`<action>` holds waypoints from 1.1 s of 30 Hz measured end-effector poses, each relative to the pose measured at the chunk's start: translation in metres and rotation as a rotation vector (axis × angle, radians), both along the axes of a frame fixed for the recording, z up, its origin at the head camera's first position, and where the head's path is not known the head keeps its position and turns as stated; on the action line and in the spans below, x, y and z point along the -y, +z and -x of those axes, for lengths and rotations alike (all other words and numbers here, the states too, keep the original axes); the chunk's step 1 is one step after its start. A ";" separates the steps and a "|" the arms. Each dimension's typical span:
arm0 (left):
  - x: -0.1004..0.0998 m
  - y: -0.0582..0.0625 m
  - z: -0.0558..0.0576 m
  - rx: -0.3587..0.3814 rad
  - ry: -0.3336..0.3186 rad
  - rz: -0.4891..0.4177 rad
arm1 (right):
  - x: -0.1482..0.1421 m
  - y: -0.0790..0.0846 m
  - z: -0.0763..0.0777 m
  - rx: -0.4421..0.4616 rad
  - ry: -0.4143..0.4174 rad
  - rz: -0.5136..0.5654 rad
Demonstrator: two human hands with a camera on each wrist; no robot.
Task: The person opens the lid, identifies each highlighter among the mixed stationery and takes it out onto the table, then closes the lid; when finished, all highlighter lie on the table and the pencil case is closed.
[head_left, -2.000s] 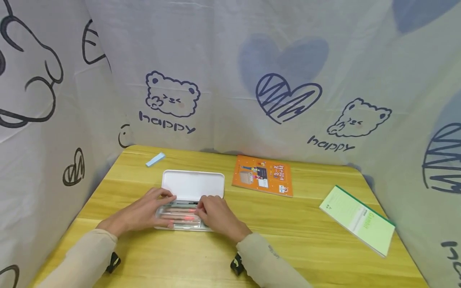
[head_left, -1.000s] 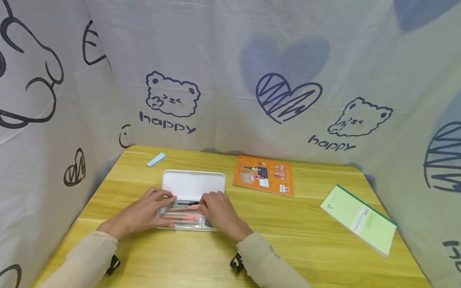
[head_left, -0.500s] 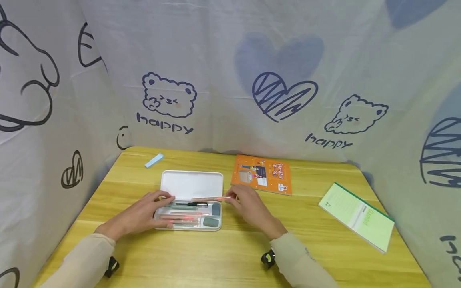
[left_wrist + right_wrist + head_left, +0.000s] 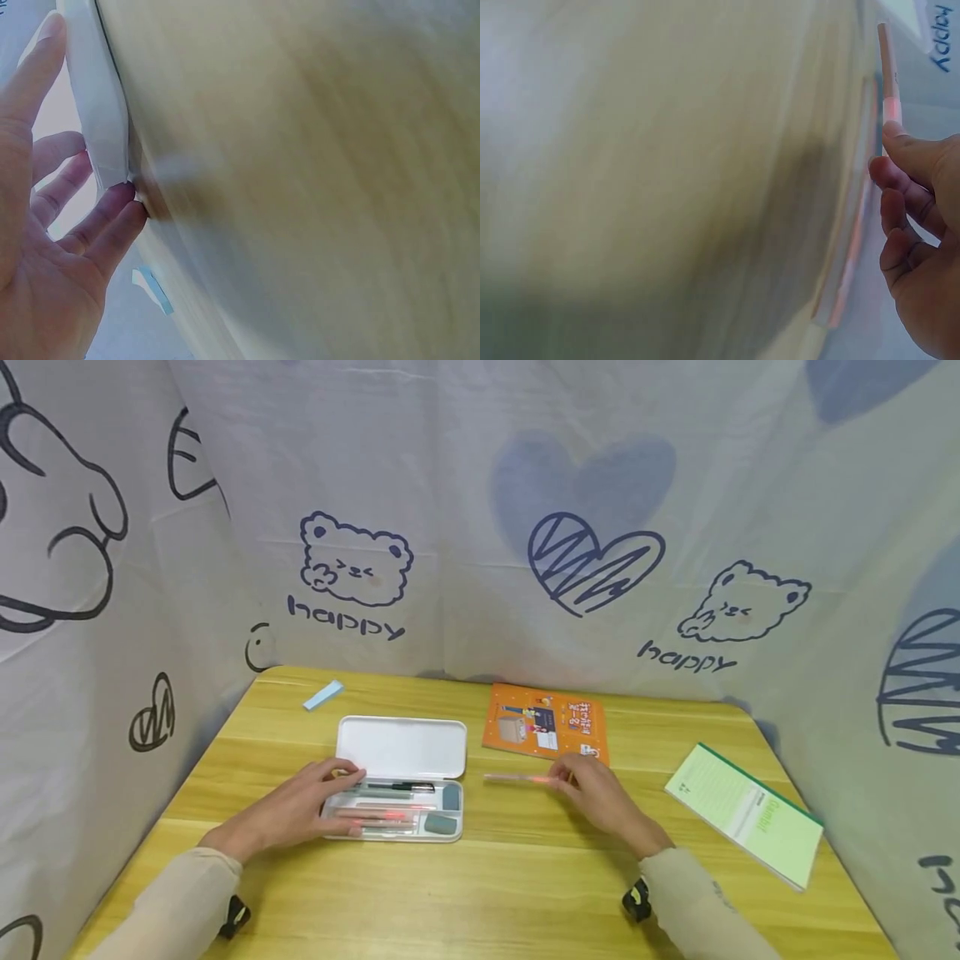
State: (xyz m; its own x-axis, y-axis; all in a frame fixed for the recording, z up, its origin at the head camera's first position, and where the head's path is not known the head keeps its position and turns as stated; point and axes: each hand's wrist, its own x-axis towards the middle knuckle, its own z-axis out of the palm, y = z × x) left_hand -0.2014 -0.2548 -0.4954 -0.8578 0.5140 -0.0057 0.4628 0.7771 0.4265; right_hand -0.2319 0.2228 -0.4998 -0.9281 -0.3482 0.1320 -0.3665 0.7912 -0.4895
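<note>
A white pencil case (image 4: 401, 747) lies on the table with its lid folded back. Inside are several slim pink and green pens (image 4: 386, 806), a black pen (image 4: 412, 787) and two grey-green blocks (image 4: 440, 823). My left hand (image 4: 288, 806) holds the case at its left end, thumb by the near edge and fingers toward the hinge. To the right of the case, my right hand (image 4: 600, 797) pinches a slim pinkish pen (image 4: 513, 777) by one end between thumb and index finger; its other end points left. In the right wrist view the pen (image 4: 889, 67) stands out past the fingertips.
An orange booklet (image 4: 517, 727) lies at the back, partly behind my right hand. A green notepad (image 4: 750, 818) lies at the right and a light blue strip (image 4: 323, 695) at the back left. Printed white cloth (image 4: 465, 610) surrounds the wooden table (image 4: 420, 902).
My right hand has drawn a pinkish pen out of the case and carried it right, toward the orange booklet. My left hand has stayed at the case's left end.
</note>
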 end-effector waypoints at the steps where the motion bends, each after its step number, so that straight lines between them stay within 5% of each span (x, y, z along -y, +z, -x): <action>1: 0.000 0.000 0.000 0.000 0.000 0.002 | -0.002 -0.002 0.001 0.005 0.005 0.004; 11: 0.001 0.000 0.003 0.036 0.004 0.007 | -0.003 -0.017 0.007 0.053 0.016 0.026; 33: 0.002 0.001 0.003 0.031 0.012 0.015 | 0.001 -0.021 0.006 0.043 0.008 0.013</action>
